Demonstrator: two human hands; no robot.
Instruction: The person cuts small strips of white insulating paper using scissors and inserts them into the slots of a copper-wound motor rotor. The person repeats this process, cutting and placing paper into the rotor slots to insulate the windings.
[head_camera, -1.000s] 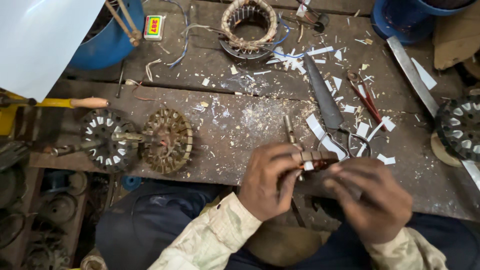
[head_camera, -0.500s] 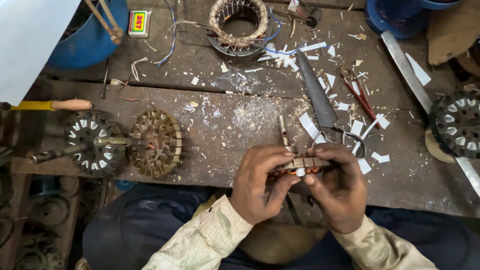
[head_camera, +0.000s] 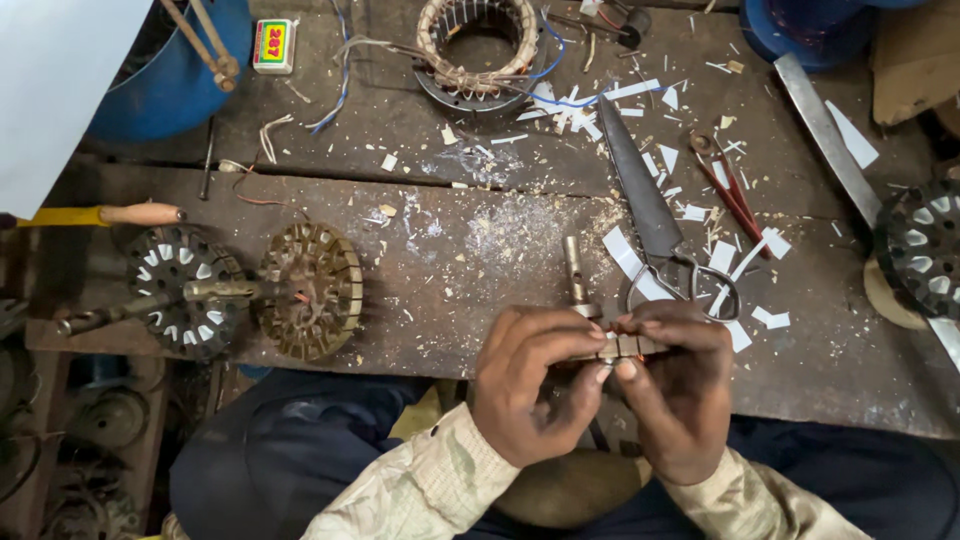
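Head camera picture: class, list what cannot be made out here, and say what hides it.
- Small metal part: mostly covered by fingers of the left hand and right hand; its shape stays unclear.
- Slotted disc: cut off by the right edge.
- Blue tub: partly behind a white sheet.
- Scissors: handles partly under paper strips.

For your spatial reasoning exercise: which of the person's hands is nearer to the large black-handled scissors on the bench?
Right. The right hand lies just below the scissors, close under their handle loops. The left hand sits farther off, to their lower left.
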